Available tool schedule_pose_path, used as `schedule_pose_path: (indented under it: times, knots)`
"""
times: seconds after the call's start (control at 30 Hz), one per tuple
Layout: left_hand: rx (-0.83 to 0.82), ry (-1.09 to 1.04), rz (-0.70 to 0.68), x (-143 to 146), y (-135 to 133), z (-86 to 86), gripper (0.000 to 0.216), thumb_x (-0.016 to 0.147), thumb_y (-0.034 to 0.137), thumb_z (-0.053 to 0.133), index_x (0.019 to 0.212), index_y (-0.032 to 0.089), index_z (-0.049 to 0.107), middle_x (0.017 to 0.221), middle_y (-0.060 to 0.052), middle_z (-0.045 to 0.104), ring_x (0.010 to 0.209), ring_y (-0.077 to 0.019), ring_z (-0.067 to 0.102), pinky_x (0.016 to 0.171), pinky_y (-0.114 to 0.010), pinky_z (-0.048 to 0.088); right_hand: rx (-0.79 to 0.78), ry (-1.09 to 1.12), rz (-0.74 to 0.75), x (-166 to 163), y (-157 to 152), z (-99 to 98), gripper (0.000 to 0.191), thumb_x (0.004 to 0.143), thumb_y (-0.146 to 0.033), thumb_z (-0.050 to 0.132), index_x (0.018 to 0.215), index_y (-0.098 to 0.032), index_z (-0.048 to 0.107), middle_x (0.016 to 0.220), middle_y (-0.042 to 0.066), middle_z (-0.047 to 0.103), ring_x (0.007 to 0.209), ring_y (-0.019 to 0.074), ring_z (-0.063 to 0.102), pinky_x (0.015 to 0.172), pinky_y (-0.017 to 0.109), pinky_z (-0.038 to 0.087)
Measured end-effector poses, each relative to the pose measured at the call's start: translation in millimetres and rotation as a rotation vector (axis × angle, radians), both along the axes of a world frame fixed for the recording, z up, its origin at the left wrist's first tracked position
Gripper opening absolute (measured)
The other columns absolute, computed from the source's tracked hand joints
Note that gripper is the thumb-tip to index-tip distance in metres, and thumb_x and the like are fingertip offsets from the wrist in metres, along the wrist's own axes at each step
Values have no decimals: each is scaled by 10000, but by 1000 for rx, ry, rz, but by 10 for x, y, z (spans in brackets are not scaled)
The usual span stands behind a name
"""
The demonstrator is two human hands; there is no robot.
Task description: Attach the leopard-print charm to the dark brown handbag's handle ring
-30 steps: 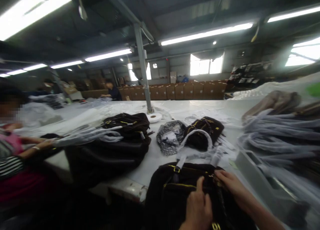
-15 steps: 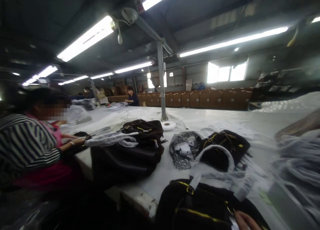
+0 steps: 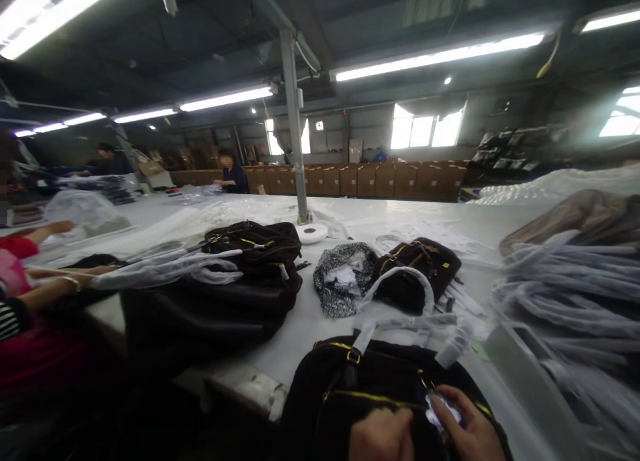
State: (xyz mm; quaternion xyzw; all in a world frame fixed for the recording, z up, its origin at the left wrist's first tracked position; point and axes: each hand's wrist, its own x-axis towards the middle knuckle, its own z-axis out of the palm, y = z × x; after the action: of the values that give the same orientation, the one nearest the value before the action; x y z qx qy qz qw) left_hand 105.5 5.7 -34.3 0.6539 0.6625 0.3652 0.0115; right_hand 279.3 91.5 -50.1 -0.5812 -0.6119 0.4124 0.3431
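A dark bag with yellow zippers (image 3: pixel 310 394) lies in front of me, its white-wrapped handle (image 3: pixel 400 281) standing up in an arch. My right hand (image 3: pixel 470 427) pinches a shiny white tag-like piece (image 3: pixel 443 411) that hangs by a gold clasp on the bag's front. To its left, my left hand (image 3: pixel 383 435) is closed over the bag just below the zipper line. Its fingertips are curled and blurred, and whatever may be in them is hidden. Behind the bag sit a smaller dark bag (image 3: pixel 420 274) and a speckled black-and-white pouch (image 3: pixel 345 277) with white pieces inside.
On the left a co-worker's arm (image 3: pixel 47 294) reaches to a pile of dark bags (image 3: pixel 250 261). Right of me stand a grey bin (image 3: pixel 537 374) and stacked wrapped straps (image 3: pixel 565 287). A metal post (image 3: pixel 295 127) rises from the white table near a tape roll (image 3: pixel 311 233).
My left hand has come into view on the bag. More of my right hand now shows, at the white piece. The view has turned right, so the co-worker sits farther left.
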Motion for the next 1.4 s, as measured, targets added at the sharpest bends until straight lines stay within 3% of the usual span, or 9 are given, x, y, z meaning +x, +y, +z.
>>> schedule_pose_path:
  times: [0.1,0.2,0.3,0.43,0.67,0.8,1.0,1.2,1.4]
  knots:
    - [111,-144,283,-696,47,361,350,899,299,407,1197,184,551,958,-113,666,899,-243,612,830,-372,475,-2,2,-25,11,8,16,464,651,-604,595,875,-204,668,854,34,725,821,238,658,681,228,522]
    - [7,-155,435,-1124,151,356,554,877,429,427,1344,137,369,1153,-156,578,1053,-294,546,914,-457,427,0,3,-32,11,3,16,451,657,-591,605,877,-204,676,857,39,728,845,248,657,700,233,522]
    - [-208,-37,355,-1144,222,18,657,802,484,527,1363,187,356,1257,-156,530,1086,-345,528,884,-497,435,9,-1,-38,-4,6,-21,439,690,-579,591,903,-204,675,888,43,726,876,249,652,729,238,515]
    - [-156,-84,358,-1052,278,-286,474,892,403,391,1291,149,422,1165,-118,571,1081,-272,534,929,-433,437,45,-10,4,-78,46,-72,415,749,-558,550,921,-198,667,904,51,717,872,239,649,743,249,502]
    - [-113,-230,311,-1123,221,-275,413,847,424,446,1151,162,547,1085,-101,610,1052,-266,574,930,-435,464,111,27,27,-21,104,-111,381,751,-508,568,903,-181,690,923,75,715,897,257,645,764,265,496]
    - [-136,-262,264,-1113,257,-31,379,811,447,477,1002,160,634,977,-112,641,952,-304,611,880,-496,469,119,31,-5,124,45,-114,372,724,-505,602,885,-187,707,906,65,717,887,255,644,771,257,496]
    - [-180,-234,-57,-685,1244,571,323,899,398,424,1087,186,578,983,-57,665,892,-180,634,819,-312,507,143,83,3,90,-48,97,349,739,-492,599,842,-176,706,826,60,718,793,241,654,685,251,508]
    - [-396,-50,-207,-29,1968,322,287,852,322,591,1081,149,575,1053,-62,627,898,-191,622,779,-396,526,160,64,-61,60,-78,71,396,732,-552,579,825,-184,693,780,53,711,758,234,651,682,247,504]
    - [-318,0,-56,-398,2484,617,324,890,341,522,1165,169,528,1175,-80,570,1041,-232,567,889,-468,467,92,69,-78,98,-49,-68,442,731,-590,579,888,-190,682,821,50,711,791,226,654,693,221,498]
